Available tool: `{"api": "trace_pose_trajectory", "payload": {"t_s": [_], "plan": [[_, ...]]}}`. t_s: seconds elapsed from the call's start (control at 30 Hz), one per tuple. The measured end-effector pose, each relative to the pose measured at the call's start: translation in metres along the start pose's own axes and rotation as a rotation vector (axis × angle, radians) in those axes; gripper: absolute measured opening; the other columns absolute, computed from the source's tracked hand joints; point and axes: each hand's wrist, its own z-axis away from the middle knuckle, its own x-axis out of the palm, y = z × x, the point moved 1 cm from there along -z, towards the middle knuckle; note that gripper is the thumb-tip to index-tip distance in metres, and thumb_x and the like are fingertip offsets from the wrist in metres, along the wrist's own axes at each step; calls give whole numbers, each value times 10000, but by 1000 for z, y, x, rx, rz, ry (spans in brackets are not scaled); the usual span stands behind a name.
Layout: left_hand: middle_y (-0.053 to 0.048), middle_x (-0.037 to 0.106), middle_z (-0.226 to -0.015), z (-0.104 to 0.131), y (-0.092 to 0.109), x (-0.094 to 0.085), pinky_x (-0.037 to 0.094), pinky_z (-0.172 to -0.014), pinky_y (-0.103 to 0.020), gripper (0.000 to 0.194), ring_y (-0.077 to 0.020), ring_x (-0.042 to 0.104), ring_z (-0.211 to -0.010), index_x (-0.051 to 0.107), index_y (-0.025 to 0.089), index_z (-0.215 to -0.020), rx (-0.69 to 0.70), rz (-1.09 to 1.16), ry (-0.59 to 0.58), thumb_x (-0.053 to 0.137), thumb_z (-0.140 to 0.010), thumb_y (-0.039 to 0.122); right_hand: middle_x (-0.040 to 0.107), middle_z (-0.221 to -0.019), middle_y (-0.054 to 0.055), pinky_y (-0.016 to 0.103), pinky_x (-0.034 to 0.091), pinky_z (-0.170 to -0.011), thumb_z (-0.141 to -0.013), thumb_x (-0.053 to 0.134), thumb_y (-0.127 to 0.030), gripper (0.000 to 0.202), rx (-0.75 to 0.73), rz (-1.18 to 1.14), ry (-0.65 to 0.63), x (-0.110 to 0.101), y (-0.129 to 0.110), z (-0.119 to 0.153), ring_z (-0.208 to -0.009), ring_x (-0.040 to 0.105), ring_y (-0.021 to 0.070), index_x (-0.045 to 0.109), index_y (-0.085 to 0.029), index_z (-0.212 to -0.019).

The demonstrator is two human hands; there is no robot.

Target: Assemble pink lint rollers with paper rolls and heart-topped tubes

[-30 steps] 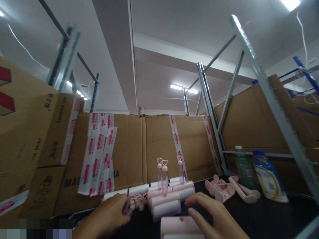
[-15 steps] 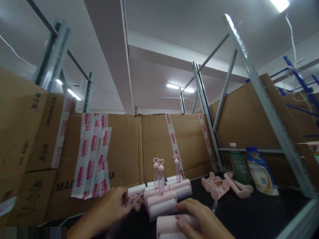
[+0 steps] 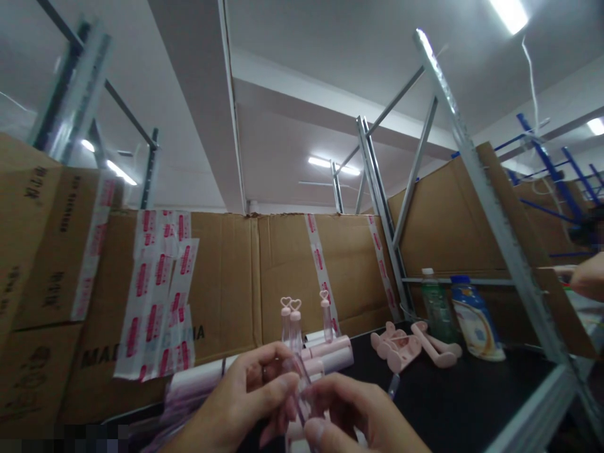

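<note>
The left hand (image 3: pixel 252 390) and right hand (image 3: pixel 356 409) have come together, fingers pinched on a clear tube (image 3: pixel 302 371) between them. It looks light, smooth and stiff, so it may slip or crack if squeezed; best pinch it softly near its ends.

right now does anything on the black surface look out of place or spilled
One small clear piece, perhaps a tube, lies loose on the black surface beside the right hand, apart from the three upright heart-topped tubes, so it looks stray. No spill shows.
</note>
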Motion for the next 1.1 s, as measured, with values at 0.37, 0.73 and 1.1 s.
{"api": "trace_pose_trajectory", "payload": {"t_s": [0.37, 0.73, 1.1], "plan": [[-66, 675, -1128, 0, -46, 6, 407, -955, -353, 445, -295, 581, -1097, 642, 201, -1098, -50, -614, 48, 766, -701, 359, 693, -888, 30, 272, 524, -748, -890, 693, -421, 263, -5, -189, 249, -30, 9, -9, -840, 678, 195, 603, -194, -987], [-19, 649, -919, 2, -73, 9, 427, -804, -306, 192, -240, 603, -905, 620, 190, -913, -45, -431, 108, 666, -767, 306, 682, -876, 43, 324, 514, -769, -859, 702, -328, 196, -68, -23, 100, -31, 9, -31, -882, 666, 231, 594, -181, -932], [-45, 649, -981, 3, -73, 10, 438, -871, -345, 198, -277, 586, -1005, 602, 198, -913, -56, -442, 114, 668, -755, 297, 659, -809, 21, 286, 445, -668, -832, 682, -254, 128, -74, 342, 72, -30, -16, -40, -750, 593, 183, 602, -162, -872]]}}
